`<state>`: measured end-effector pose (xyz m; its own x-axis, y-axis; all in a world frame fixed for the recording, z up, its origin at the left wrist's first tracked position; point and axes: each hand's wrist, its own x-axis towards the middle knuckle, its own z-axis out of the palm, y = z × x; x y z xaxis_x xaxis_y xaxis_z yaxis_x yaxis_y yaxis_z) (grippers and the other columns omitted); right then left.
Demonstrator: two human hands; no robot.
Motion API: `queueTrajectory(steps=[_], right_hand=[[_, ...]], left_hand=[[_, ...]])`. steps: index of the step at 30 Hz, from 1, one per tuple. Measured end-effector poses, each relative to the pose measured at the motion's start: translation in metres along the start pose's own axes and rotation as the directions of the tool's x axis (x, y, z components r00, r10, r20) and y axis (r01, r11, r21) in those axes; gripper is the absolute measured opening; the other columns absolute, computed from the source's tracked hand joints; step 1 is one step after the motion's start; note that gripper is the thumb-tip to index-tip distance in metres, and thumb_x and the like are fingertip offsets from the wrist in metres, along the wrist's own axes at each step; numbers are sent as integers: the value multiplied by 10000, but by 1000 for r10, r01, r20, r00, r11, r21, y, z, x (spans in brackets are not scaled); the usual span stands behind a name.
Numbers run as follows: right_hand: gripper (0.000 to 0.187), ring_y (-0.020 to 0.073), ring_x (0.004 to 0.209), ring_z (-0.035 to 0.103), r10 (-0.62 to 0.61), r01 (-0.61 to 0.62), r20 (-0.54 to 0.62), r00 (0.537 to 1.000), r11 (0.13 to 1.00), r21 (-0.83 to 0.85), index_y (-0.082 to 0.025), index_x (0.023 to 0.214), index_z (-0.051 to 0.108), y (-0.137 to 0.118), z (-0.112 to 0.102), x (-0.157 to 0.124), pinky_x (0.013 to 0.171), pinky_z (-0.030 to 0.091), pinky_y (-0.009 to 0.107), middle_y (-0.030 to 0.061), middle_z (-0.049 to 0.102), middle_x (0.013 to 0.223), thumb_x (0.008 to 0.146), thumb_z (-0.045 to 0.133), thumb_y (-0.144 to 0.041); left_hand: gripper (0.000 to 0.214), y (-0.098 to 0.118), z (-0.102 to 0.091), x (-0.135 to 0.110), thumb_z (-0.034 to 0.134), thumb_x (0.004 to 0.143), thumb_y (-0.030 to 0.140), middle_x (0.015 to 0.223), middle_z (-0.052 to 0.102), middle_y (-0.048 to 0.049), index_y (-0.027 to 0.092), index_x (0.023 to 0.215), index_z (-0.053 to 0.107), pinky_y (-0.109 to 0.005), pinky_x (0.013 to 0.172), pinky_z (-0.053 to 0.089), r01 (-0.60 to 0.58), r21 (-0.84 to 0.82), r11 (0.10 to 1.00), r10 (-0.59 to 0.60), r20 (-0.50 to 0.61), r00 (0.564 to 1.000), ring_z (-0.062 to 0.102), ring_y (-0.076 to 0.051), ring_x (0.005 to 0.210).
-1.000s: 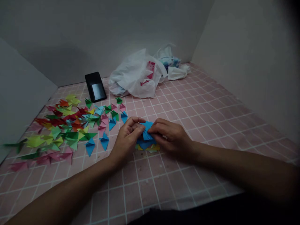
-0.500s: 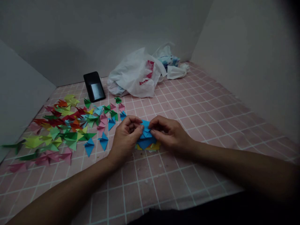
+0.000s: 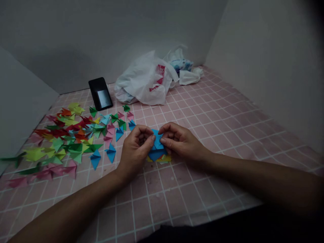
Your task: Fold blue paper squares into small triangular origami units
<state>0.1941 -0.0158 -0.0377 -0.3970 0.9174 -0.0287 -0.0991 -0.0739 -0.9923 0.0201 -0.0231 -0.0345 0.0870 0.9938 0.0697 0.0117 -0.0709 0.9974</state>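
Between my two hands is a partly folded piece of blue origami paper [image 3: 158, 143], with creased flaps on its upper face. My left hand [image 3: 136, 146] pinches its left edge with thumb and curled fingers. On the other side, my right hand [image 3: 181, 141] has its thumb and bent fingers closed at the paper's right edge. Below the held piece lie more blue paper and a yellow sheet [image 3: 165, 158], mostly covered. Small blue folded paper cranes [image 3: 110, 153] lie just left of my left hand.
Many folded cranes in green, pink, red and yellow [image 3: 76, 147] spread over the left of the pink checked cloth [image 3: 227, 121]. A black phone [image 3: 100, 93] leans at the back. Beside it are a white plastic bag [image 3: 141, 79] and a blue-white packet [image 3: 181, 64]. Walls stand around.
My right thumb and fingers have shifted slightly on the blue paper, the index finger lifting a little off its flap. My left hand keeps its pinch. The whole view has moved slightly.
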Motion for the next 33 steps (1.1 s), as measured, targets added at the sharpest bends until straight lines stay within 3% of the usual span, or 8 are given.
queueTrajectory(steps=[12, 19, 25, 29, 33], right_hand=[[127, 68, 503, 441, -27, 29, -38, 999, 998, 51, -203, 899, 536, -3, 2, -3, 465, 339, 196, -86, 490, 607, 825, 639, -199], [99, 79, 580, 471, -128, 124, -68, 989, 990, -66, -195, 864, 536, -1, 0, -2, 527, 380, 216, -64, 503, 668, 829, 627, -181], [76, 83, 549, 477, -175, 161, -94, 980, 977, -141, -205, 883, 531, 0, -2, -2, 503, 383, 222, -64, 501, 661, 863, 604, -198], [82, 88, 538, 497, -191, 171, -128, 973, 974, -150, -209, 881, 529, 0, -2, -2, 505, 402, 228, -64, 510, 650, 867, 610, -210], [111, 91, 520, 504, -147, 131, -115, 982, 982, -136, -210, 933, 539, 0, -3, -1, 493, 395, 225, -72, 522, 624, 864, 624, -230]], left_hand=[[192, -1, 0, 0, 732, 813, 268, 777, 621, 21, 204, 934, 598, -220, 619, 444, 59, -53, 997, -55, 76, 996, 572, -109, 687], [278, -1, 3, 0, 801, 747, 252, 860, 637, 10, 196, 943, 611, -215, 675, 481, 62, -70, 996, -56, 79, 995, 591, -107, 745], [421, -1, 2, -1, 811, 763, 307, 798, 647, 30, 215, 1107, 588, -214, 641, 505, 194, -196, 961, -179, 92, 980, 618, -113, 711], [275, -4, 1, 1, 779, 790, 379, 760, 658, 12, 169, 916, 655, -216, 623, 511, 259, -205, 944, -242, 103, 965, 608, -96, 637], [270, -4, 1, 2, 794, 753, 390, 681, 641, 15, 164, 794, 653, -221, 599, 500, 269, -164, 949, -258, 82, 963, 594, -105, 602]])
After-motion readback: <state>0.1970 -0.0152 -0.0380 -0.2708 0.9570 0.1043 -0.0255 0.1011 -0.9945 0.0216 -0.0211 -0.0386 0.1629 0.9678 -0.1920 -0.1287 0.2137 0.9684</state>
